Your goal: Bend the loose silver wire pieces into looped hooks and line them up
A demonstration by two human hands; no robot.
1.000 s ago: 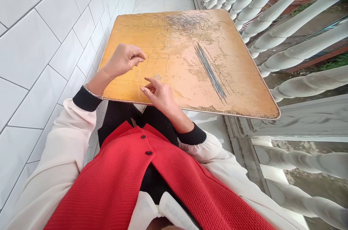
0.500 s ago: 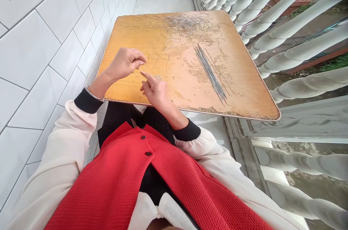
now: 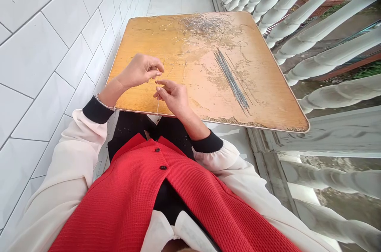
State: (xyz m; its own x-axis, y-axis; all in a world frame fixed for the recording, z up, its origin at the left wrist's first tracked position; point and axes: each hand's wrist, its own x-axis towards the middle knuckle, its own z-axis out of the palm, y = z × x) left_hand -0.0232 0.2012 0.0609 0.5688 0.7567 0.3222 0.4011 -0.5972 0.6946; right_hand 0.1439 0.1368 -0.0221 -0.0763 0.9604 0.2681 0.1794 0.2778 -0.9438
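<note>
My left hand hovers over the near left part of a worn wooden table, its fingertips pinched on a thin pale wire that hangs down toward the table's front edge. My right hand is just right of it, forefinger and thumb closed on the same wire right below the left fingertips. The two hands nearly touch.
A bundle of straight grey wires lies on the table to the right of my hands. A tangled heap of wire sits at the far edge, with loose curved pieces between. White tiled wall on the left, white balusters on the right.
My right hand has risen from the table's front edge to meet the left hand and closed its fingers on the hanging wire. The left hand has shifted slightly right and nearer.
</note>
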